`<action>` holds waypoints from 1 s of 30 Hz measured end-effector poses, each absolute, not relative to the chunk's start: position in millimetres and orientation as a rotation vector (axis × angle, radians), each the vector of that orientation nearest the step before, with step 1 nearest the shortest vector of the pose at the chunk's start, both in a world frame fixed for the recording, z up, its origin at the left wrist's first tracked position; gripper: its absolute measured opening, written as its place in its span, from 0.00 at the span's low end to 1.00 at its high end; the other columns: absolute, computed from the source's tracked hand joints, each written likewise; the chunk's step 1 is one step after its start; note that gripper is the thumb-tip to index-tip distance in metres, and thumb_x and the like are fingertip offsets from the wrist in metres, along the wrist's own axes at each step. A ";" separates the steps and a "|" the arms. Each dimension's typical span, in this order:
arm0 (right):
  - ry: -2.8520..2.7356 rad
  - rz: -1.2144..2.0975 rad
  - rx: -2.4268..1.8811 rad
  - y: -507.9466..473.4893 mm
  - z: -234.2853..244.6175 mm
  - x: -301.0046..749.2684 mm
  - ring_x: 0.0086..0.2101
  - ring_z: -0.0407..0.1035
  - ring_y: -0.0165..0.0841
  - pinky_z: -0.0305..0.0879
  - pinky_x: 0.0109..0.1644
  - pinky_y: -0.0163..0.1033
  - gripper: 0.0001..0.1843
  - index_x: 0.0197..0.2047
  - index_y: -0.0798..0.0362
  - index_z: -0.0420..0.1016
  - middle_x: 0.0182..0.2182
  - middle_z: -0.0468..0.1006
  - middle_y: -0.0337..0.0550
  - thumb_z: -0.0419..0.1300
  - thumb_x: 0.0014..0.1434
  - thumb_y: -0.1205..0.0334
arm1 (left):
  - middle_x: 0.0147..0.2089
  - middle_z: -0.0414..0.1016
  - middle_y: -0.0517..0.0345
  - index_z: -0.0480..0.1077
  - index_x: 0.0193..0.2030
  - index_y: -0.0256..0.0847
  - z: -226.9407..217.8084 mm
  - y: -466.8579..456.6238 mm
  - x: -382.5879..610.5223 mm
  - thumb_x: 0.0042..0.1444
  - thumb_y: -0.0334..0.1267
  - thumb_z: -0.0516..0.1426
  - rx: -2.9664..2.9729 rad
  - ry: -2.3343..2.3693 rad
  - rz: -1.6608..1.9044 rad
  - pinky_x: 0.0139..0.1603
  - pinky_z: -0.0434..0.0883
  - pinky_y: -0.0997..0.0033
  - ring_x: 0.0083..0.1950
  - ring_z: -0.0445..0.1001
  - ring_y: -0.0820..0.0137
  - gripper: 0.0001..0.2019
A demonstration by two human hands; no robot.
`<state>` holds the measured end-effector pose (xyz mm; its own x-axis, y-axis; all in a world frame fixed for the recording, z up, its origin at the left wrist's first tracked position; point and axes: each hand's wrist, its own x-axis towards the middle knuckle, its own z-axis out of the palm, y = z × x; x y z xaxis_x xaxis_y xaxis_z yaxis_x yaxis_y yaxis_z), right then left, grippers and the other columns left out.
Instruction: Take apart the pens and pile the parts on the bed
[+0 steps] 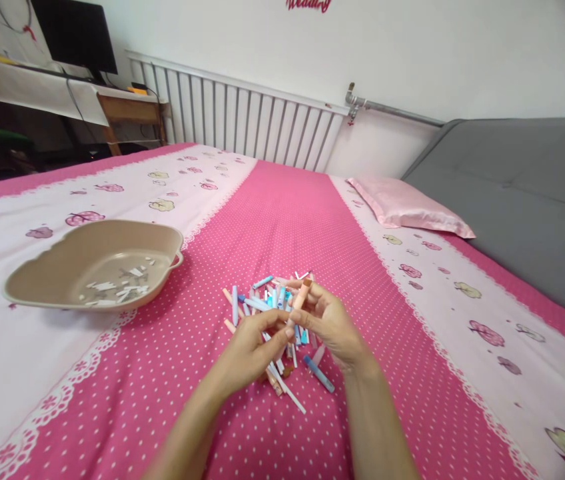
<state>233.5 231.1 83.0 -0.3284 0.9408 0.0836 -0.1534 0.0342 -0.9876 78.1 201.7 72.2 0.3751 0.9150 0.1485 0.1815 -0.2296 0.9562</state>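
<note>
A pile of small pastel sticks (262, 303), blue, pink and white, lies on the pink dotted bedspread (282, 220) in front of me. Both hands hover just over the pile. My right hand (330, 323) holds one peach-coloured stick (301, 295) upright between its fingers. My left hand (250, 347) pinches the lower end of that same stick with thumb and forefinger. A beige plastic tray (52, 270) sits to the left, with several small white scraps (117, 285) on its bottom.
A pink pillow (407, 208) lies at the far right of the bed beside a grey headboard (522, 193). A white radiator (242, 120) runs along the wall behind. A desk with a dark monitor (75, 33) stands at the far left.
</note>
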 end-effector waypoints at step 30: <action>-1.459 1.382 -0.865 225.7 88.7 227.2 0.39 0.69 0.33 0.66 0.44 0.41 0.16 0.39 0.50 0.72 0.33 0.74 0.40 0.65 0.45 0.64 | 0.23 0.73 0.61 0.66 0.22 0.38 70.6 197.1 93.4 0.47 0.41 0.57 1.739 1.607 1.315 0.31 0.64 0.74 0.26 0.70 0.73 0.10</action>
